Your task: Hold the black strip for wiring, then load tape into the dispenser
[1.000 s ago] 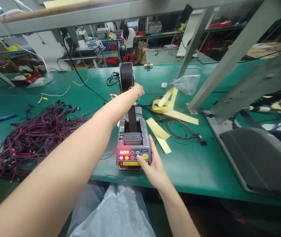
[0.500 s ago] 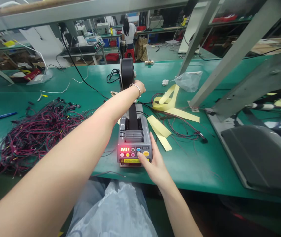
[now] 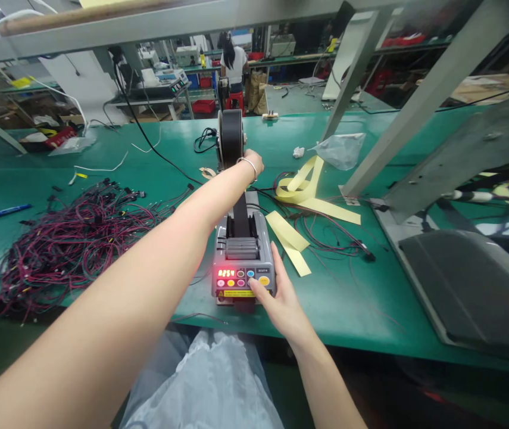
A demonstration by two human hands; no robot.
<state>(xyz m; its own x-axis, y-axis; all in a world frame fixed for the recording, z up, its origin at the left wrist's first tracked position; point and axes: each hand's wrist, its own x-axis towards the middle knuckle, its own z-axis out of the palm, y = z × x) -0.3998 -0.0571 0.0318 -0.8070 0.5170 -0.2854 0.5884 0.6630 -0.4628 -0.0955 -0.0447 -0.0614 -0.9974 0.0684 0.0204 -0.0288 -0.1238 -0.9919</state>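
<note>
Head view, and here's the tape machine [image 3: 241, 249], sitting on the green table [image 3: 347, 322] straight ahead of the person, red digits glowing on its display [image 3: 226, 273]. In comes the right hand [image 3: 283, 304], at the machine's right front corner: thumb on the lower buttons, fingers laid along the side, the grip spread wide around that corner. Over on the other side, the left arm stretches across the machine's left edge, a bracelet [image 3: 253, 170] on the wrist, and the left hand [image 3: 255, 159] is up behind the machine, just beside the black roll [image 3: 231, 136]; its fingers are turned away, so I can't tell whether they're pinching anything. The roll stands upright behind the machine, and a black strip [image 3: 240, 217] runs into the machine's top. Right of the machine, two yellow strips [image 3: 289, 238] lie crossed, with a curled yellow ribbon [image 3: 317, 205] beyond them and a clear bag [image 3: 341, 150] farther back. Left of the machine, a big tangle of wires [image 3: 75, 244], and past that a blue pen [image 3: 8, 211]. Well behind the machine, another person [image 3: 235, 62] is at a red stool [image 3: 235, 101].
</note>
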